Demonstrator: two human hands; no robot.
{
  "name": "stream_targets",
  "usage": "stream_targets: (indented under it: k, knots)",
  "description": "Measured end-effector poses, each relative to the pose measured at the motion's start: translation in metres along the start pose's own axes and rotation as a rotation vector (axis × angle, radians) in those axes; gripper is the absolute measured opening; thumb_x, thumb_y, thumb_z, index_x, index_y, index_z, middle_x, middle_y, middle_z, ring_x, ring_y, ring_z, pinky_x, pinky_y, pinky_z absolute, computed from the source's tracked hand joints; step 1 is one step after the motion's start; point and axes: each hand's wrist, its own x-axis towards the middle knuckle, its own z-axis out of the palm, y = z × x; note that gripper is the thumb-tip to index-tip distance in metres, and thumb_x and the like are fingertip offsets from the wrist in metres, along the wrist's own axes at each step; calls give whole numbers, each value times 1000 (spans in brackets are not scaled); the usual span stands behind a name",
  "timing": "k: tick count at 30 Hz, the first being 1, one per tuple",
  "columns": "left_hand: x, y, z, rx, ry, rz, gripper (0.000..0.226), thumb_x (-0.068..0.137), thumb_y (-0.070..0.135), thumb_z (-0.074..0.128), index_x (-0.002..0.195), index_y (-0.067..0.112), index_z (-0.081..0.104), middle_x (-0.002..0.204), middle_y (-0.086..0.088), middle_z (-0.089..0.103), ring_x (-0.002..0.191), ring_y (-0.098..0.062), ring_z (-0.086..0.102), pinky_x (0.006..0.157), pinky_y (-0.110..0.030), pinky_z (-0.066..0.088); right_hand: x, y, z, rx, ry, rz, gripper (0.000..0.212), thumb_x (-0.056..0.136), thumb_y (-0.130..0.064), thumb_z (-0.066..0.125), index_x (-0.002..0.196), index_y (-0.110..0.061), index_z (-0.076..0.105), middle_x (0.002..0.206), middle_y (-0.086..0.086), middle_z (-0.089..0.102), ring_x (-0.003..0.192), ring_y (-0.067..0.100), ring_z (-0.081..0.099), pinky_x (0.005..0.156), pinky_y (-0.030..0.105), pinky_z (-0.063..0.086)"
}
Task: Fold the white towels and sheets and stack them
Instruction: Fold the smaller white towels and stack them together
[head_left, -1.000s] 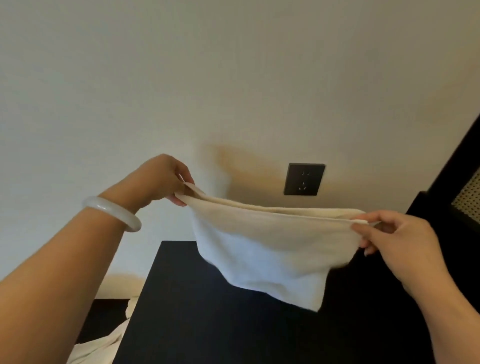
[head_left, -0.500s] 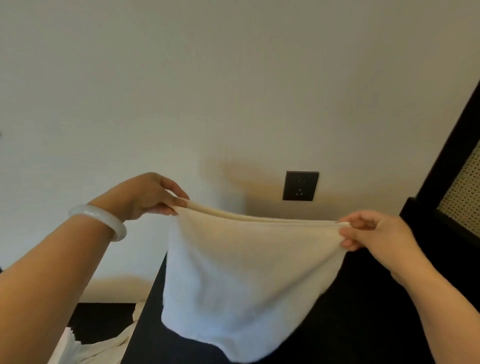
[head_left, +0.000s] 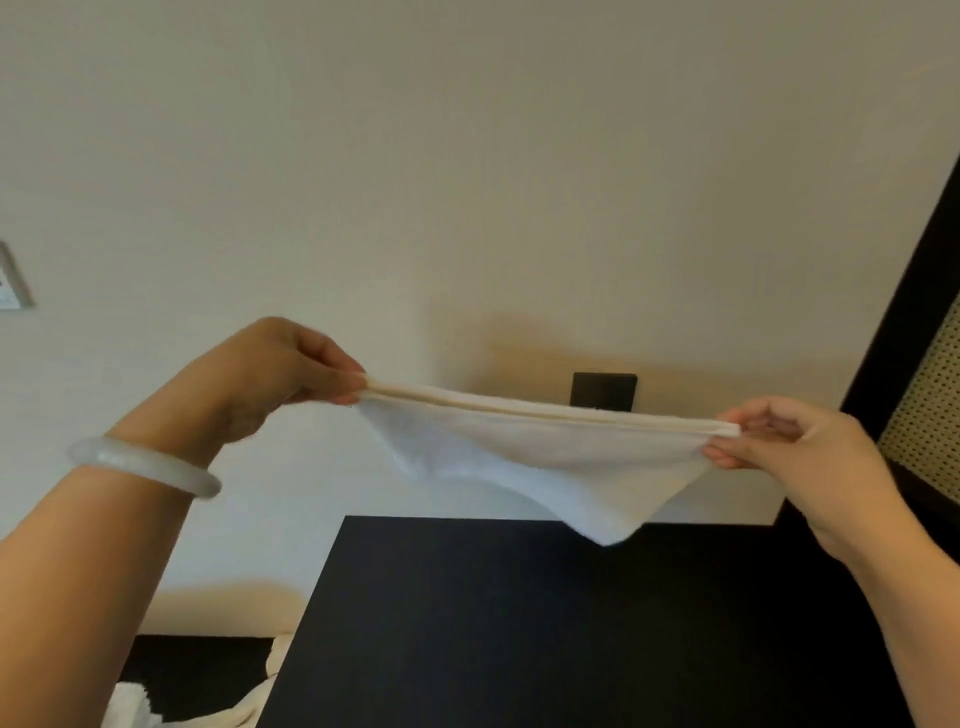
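Observation:
A small white towel (head_left: 540, 457) hangs doubled in the air above a black table (head_left: 519, 623). My left hand (head_left: 275, 374) pinches its left top corner. At the other end my right hand (head_left: 789, 441) pinches the right top corner. The top edge is pulled taut between them. The loose lower part swings up and away, its tip just above the table's far edge. A pale bangle sits on my left wrist.
More white cloth (head_left: 218, 706) lies at the lower left beside the table. A dark wall socket (head_left: 605, 388) is behind the towel, another switch plate (head_left: 10, 283) at far left. A black frame with cane mesh (head_left: 924, 415) stands at the right.
Both hands moved apart and stretched the top edge taut. The hanging part, which reached low over the table half a second ago, has swung up and away from me.

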Motion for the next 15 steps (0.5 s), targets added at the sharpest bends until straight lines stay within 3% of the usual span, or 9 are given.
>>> stream_targets:
  k: [2,5,7,10,15]
  knots:
    - [-19,-35,13,113,-30,-53,15,65,-2,83,72,10,78,83,-13,75,86,-21,70,88,-29,52,-19,25,8,-127,-56,57,19,73,-4,80,77,-21,73,75,-6,74,69,5,69,67,23,49]
    - [-47,-106,50,230,-55,-196,13,67,3,85,70,13,78,87,-4,75,93,-19,66,95,-33,45,-52,82,28,-195,-207,143,23,72,9,78,74,-13,71,68,1,73,72,17,71,64,19,47]
    - [-68,-154,79,358,-104,-264,12,72,7,84,71,17,76,87,-1,73,90,-18,66,90,-31,49,-75,125,42,-298,-294,210,23,74,6,78,75,-15,71,71,2,73,75,19,71,68,22,52]
    - [-102,-210,113,527,-190,-295,13,79,17,80,77,26,70,89,7,65,84,-9,62,78,-22,49,-111,181,55,-480,-406,282,23,80,-5,77,79,-26,68,82,-6,69,78,6,68,76,26,56]
    - [-140,-250,128,581,-234,-211,17,83,21,77,76,32,65,101,15,54,88,-4,57,78,-12,42,-146,219,46,-582,-499,182,33,80,-20,78,84,-45,58,100,-27,56,93,-9,58,72,12,45]
